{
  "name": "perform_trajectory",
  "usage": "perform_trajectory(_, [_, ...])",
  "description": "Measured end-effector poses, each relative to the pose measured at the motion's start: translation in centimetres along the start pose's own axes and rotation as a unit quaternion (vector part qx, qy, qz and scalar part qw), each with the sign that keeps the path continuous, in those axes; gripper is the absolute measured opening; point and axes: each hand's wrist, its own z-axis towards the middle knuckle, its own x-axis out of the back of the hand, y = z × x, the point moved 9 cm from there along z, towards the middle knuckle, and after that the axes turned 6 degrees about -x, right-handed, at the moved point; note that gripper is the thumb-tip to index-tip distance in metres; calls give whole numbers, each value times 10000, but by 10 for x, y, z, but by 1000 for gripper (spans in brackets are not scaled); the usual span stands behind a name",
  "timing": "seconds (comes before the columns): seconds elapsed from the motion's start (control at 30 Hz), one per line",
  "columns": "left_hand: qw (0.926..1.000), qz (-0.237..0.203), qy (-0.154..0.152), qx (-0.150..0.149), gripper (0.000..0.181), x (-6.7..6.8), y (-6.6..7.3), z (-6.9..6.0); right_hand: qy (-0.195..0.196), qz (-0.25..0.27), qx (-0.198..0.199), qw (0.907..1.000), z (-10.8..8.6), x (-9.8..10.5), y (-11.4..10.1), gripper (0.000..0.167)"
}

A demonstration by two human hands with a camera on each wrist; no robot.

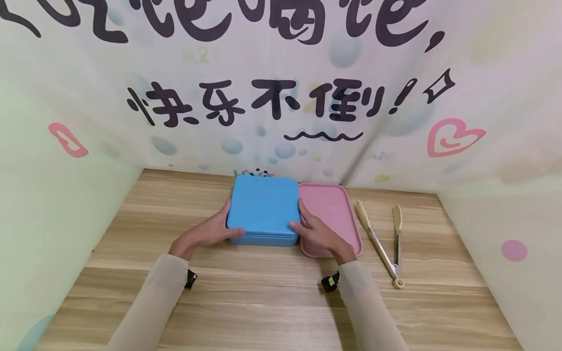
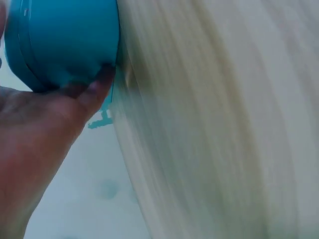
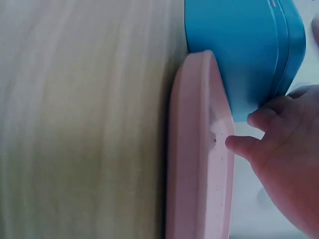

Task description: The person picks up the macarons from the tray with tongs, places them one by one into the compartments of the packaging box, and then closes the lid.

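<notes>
A blue lidded box (image 1: 265,204) with rounded corners sits on the wooden table near the back wall, its lid on. My left hand (image 1: 214,227) grips its left side, with the thumb at the front corner and the fingers along the side. On the opposite side my right hand (image 1: 319,231) holds the box, its thumb over the front right edge. Below that hand lies a pink tray (image 1: 331,209), right beside the box. In the right wrist view, one finger of the right hand (image 3: 294,144) stretches out over the tray (image 3: 192,164). The box's underside is hidden.
Tongs (image 1: 386,248) with beige tips lie spread apart to the right of the tray. A printed wall (image 1: 272,151) with large lettering stands behind the table (image 1: 263,302), and plain side walls rise at its left and right.
</notes>
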Motion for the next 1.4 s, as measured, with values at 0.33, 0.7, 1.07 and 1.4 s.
perform_trajectory(0.33, [9995, -294, 34, -70, 66, 1, -5, -4, -16, 387, 105, 9992, 0, 0, -2, 82])
perform_trajectory(0.7, [9994, -329, 84, -97, 69, 1, -5, -4, -168, 992, 331, 9944, 1, -3, -2, 81])
perform_trajectory(1.07, [9974, -681, 220, -126, 73, 1, -9, -3, -227, 686, 243, 9971, 1, -2, -1, 82])
perform_trajectory(1.4, [9953, -927, 238, -143, 75, -1, -10, -5, -317, 105, -178, 9993, -1, 0, -11, 108])
